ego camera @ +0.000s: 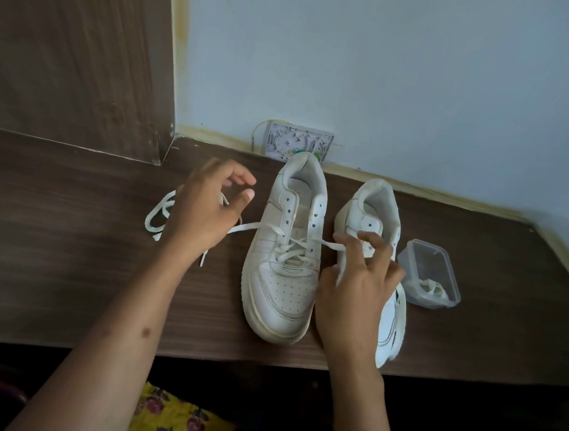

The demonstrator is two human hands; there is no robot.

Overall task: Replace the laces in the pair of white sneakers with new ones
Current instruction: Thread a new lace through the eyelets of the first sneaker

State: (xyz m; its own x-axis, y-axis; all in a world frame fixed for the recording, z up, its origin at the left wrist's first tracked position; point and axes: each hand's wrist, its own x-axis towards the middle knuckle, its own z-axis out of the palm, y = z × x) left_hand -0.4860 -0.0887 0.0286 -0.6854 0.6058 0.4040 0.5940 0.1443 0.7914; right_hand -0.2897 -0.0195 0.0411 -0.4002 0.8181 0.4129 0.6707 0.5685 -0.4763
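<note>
Your right hand [355,290] pinches the right-hand run of the white lace [330,245] between thumb and forefinger, just beside the eyelet row of the left sneaker [284,260], while the other fingers [384,255] fan out over the second sneaker [372,223] behind it. Your left hand [204,208] is raised over the lace's other run, blurred, thumb and fingers loosely curled with a gap between them; you cannot tell from this view whether it actually grips the lace or only hovers above it. That left run leaves a lower eyelet, passes under your left hand and ends in a loose loop [159,218] lying on the table [65,265], with its tip [203,259] showing near your wrist. The left sneaker stands upright, toe toward you and heel toward the wall [426,73]; the lace crosses only its lower eyelets, and the upper holes are bare. The second sneaker stands just to its right, touching or very nearly so, largely hidden by your right hand, with no lace visible in its upper eyelets. Just to the right of that shoe sits a small clear plastic container [433,273], open on top, with a pale coiled lace [430,288] inside. Behind the left sneaker's heel a small white patterned box [296,140] leans at the foot of the wall. A dark wood panel [67,52] rises on the left, and yellow flowered fabric [182,423] shows at the bottom edge.
</note>
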